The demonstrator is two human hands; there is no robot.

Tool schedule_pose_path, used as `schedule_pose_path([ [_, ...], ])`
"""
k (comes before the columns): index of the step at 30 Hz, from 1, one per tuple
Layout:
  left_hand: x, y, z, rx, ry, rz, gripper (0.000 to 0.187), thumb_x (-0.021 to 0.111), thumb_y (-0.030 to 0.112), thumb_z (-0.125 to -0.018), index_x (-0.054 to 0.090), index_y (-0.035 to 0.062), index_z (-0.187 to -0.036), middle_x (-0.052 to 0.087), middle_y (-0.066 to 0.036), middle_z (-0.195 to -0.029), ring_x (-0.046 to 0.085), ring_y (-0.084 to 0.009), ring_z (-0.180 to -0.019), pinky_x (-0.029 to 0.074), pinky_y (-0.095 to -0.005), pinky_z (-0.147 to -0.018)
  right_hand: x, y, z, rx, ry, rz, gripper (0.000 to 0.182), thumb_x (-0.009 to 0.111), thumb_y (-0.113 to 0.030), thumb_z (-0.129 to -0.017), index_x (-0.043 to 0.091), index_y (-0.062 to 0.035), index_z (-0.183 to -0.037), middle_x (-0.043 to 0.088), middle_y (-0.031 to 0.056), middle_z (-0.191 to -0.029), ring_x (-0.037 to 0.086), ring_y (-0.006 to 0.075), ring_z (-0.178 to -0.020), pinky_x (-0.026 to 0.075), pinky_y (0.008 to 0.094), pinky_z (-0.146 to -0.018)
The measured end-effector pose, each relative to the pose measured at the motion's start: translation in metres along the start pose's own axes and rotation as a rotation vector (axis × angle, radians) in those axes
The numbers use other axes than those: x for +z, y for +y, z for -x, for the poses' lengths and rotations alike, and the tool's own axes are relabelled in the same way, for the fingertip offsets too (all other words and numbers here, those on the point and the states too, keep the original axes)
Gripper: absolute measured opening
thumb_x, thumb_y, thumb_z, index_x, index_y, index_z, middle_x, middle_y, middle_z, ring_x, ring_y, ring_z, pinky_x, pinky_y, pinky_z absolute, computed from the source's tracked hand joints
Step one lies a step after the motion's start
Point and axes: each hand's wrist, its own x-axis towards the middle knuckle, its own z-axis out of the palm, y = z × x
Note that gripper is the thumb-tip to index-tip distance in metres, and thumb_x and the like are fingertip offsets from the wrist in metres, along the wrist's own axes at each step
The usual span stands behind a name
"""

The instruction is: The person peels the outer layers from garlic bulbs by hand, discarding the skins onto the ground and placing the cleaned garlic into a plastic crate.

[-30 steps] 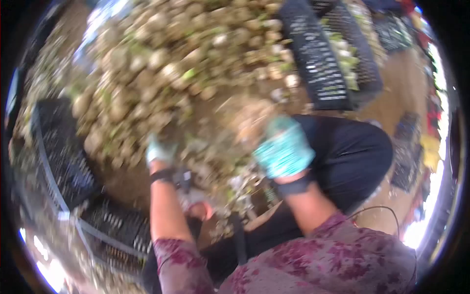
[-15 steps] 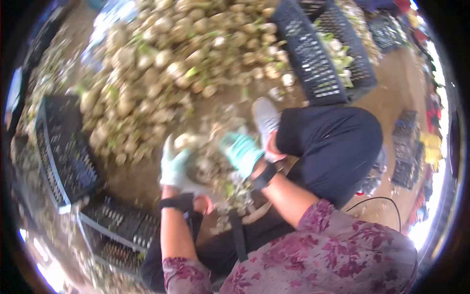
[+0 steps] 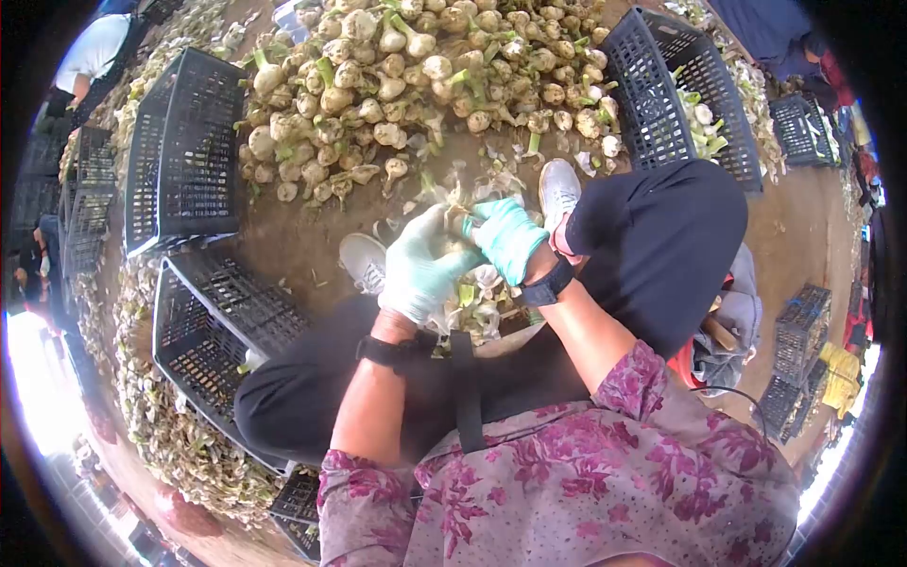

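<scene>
My left hand (image 3: 422, 267), in a pale green glove, is closed round a garlic bulb (image 3: 457, 223) between my two hands; fingers hide much of it. Beside it my right hand (image 3: 510, 238), in a brighter teal glove, has its fingers curled against the same bulb. Loose peelings (image 3: 484, 304) lie below the hands, between my legs. Beyond them spreads a big heap of garlic bulbs (image 3: 378, 94), some with cut green stems.
Black crates stand at the left (image 3: 189, 151), lower left (image 3: 231, 321) and upper right (image 3: 652, 104); the upper right one holds trimmed garlic. Stacked crates (image 3: 801, 331) and yellow cloth (image 3: 841, 378) lie at the right. A person in white (image 3: 97, 49) is at the upper left.
My hands were apart and have come together at a bulb. The view has shifted, so the heap and crates appear higher and farther right.
</scene>
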Motion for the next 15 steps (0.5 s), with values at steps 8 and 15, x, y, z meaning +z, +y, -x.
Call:
schedule_pose_path([
  [8,-0.021,0.012,0.022,-0.085,-0.057,0.434,0.055,0.062,0.001,-0.064,0.038,-0.0081,-0.112,0.053,-0.011,-0.097,0.053,-0.015,-0.082,0.042,-0.0252,-0.074,-0.016,-0.013,0.017,-0.145,0.048,0.399,0.016,0.05,-0.015,-0.065,0.056,-0.0036,-0.075,0.052,0.0092,-0.065,0.053,0.0233,-0.063,0.042,0.0322,-0.055],
  [15,-0.02,-0.001,0.019,-0.097,-0.106,1.103,0.056,0.053,0.019,-0.073,0.029,-0.0049,-0.118,0.04,-0.02,-0.114,0.044,-0.0276,-0.102,0.04,-0.0361,-0.084,0.0,-0.028,0.014,0.386,0.384,-0.537,0.018,0.052,-0.008,-0.067,0.055,0.0033,-0.081,0.056,0.0162,-0.071,0.054,0.0284,-0.068,0.043,0.0337,-0.063],
])
